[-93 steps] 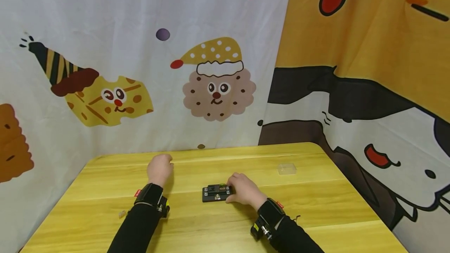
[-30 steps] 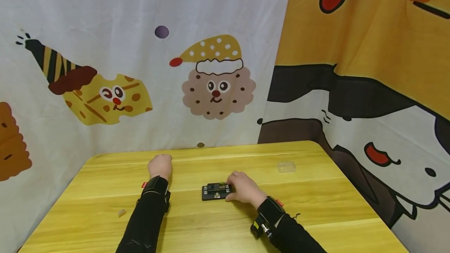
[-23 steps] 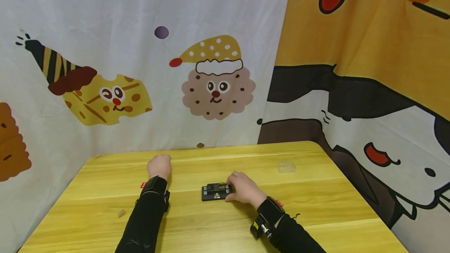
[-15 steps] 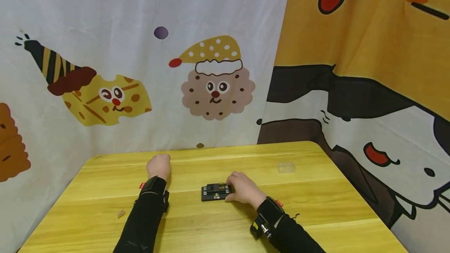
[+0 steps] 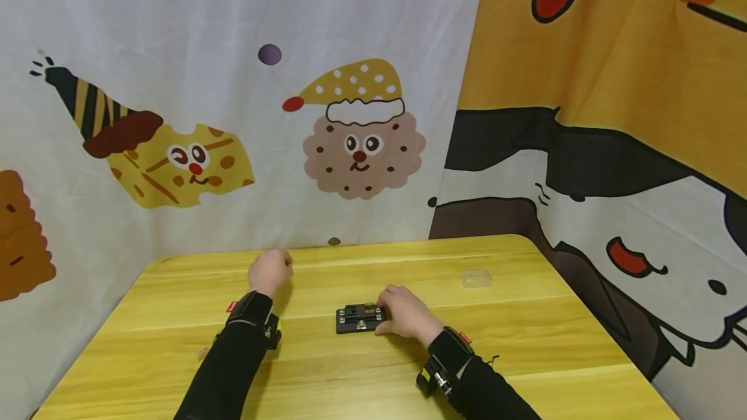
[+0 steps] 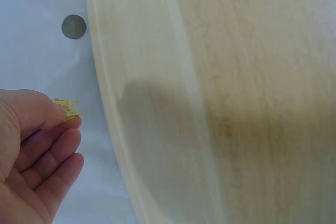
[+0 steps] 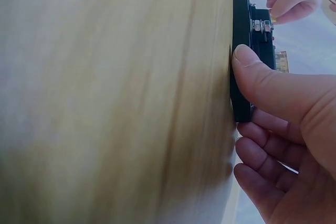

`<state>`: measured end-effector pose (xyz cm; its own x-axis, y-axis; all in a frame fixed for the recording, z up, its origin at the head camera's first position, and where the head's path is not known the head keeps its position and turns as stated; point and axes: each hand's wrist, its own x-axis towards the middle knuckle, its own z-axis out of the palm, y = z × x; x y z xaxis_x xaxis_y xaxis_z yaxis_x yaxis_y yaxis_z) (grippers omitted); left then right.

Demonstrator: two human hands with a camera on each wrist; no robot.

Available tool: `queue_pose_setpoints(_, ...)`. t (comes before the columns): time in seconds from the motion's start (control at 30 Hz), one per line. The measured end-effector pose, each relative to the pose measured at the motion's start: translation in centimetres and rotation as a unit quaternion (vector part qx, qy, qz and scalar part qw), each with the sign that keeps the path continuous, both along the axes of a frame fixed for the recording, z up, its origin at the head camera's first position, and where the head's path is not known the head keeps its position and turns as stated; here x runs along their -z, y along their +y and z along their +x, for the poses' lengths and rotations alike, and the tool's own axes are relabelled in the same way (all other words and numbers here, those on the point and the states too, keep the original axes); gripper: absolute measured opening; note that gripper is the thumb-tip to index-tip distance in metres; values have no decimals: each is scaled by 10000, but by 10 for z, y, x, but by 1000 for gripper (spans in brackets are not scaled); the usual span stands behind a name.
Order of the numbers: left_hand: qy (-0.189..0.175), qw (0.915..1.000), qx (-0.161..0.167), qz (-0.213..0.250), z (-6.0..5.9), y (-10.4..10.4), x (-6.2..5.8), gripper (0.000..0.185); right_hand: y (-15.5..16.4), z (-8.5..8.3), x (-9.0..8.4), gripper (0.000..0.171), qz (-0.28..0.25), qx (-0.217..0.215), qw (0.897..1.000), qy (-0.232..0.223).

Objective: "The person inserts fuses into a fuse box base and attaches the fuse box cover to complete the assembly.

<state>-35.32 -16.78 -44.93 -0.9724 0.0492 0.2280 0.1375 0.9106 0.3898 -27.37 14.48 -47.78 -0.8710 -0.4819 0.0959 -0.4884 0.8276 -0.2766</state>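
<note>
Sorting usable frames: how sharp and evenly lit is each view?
Head view: sharp, evenly lit, edges bowed. Left wrist view: washed out, table soft, left hand pinching a small yellow piece. Right wrist view: hazy; right hand on the black block.

text: none legible | wrist straps (image 5: 252,311): red tags (perhaps printed, too small)

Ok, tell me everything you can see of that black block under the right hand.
The black block is a flat, rectangular piece that looks like plastic, lying flat on the yellow wooden table. Its top carries small metal screw terminals and a yellowish insert near the far edge. The right hand grips its right end, thumb against the side. Nothing else touches it.
</note>
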Motion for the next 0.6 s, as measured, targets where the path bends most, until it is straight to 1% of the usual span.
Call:
queue_pose_setpoints(0.17,31,9998,190,112,6,4,-4,16,0,0,1,46,-15,-24,10000,26)
queue_pose_setpoints(0.4,132,9988,466,42,11,7,-3,19,0,0,2,46,3,-43,10000,14)
queue_pose_setpoints(0.6,279,9964,796,-51,16,16,-8,17,1,1,1,45,-54,-51,10000,-3)
